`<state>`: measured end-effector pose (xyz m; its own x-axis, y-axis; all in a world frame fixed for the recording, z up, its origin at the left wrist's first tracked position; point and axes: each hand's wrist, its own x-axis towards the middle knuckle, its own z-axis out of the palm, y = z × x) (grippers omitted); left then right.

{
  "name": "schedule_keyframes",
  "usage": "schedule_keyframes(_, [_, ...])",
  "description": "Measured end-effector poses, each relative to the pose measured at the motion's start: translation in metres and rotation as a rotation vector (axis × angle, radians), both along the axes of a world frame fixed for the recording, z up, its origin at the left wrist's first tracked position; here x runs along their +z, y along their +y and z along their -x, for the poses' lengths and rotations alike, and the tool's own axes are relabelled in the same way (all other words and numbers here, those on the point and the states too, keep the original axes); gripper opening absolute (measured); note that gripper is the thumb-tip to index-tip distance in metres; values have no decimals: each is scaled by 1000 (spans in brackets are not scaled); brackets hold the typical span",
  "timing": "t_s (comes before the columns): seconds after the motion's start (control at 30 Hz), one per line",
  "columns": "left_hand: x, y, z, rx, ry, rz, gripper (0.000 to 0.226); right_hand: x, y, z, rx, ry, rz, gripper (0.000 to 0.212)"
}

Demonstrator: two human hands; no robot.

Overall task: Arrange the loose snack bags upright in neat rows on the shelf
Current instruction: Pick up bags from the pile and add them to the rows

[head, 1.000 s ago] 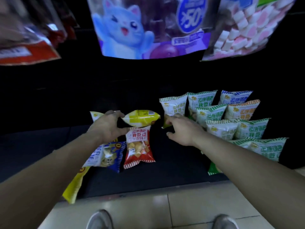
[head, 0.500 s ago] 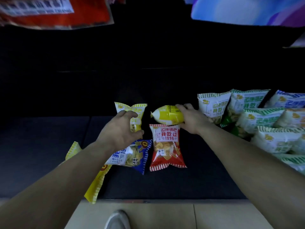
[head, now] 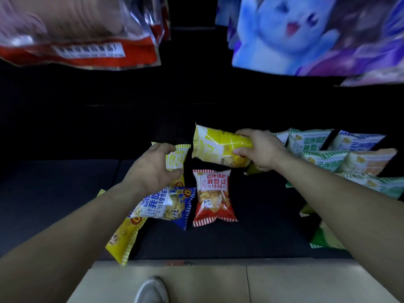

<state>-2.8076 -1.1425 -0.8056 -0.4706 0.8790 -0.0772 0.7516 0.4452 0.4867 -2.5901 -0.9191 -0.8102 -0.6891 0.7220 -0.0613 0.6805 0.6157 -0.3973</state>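
Observation:
My right hand [head: 261,148] grips one end of a yellow snack bag [head: 216,146] and holds it sideways above the dark shelf [head: 258,215]. My left hand [head: 153,169] rests with curled fingers on a second yellow-and-white bag [head: 178,157] that stands at the shelf's middle. Below it lie a blue-and-white bag [head: 166,204], a red bag [head: 213,194] and a long yellow bag [head: 122,239] that overhangs the front edge. Green-and-white bags [head: 308,142] stand in rows at the right.
Large hanging packs fill the top: a red-and-clear one [head: 83,33] at the left and a blue cartoon-cat one [head: 306,33] at the right. The shelf's left part [head: 54,193] is dark and bare. Beige floor tiles and my shoe [head: 152,290] lie below the edge.
My right hand took the yellow bag from my left hand and lifted it up and to the right. My left hand settled on the standing yellow-and-white bag.

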Motion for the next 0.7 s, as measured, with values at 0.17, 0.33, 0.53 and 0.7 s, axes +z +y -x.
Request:
schedule_keyframes(0.17, [56,-10,-27,17,-145,-82,91,55,-35,-59,29,214,215,57])
schedule_keyframes(0.33, [94,-31,-87,-168,-485,-78,74,96,-86,-114,32,387,552,45])
schedule_keyframes(0.53, [98,-42,-130,-223,-463,-101,72,93,-118,-161,70,321,623,57])
schedule_keyframes(0.7, [85,-27,-146,-187,-233,9,78,82,-108,-182,72,50,293,63])
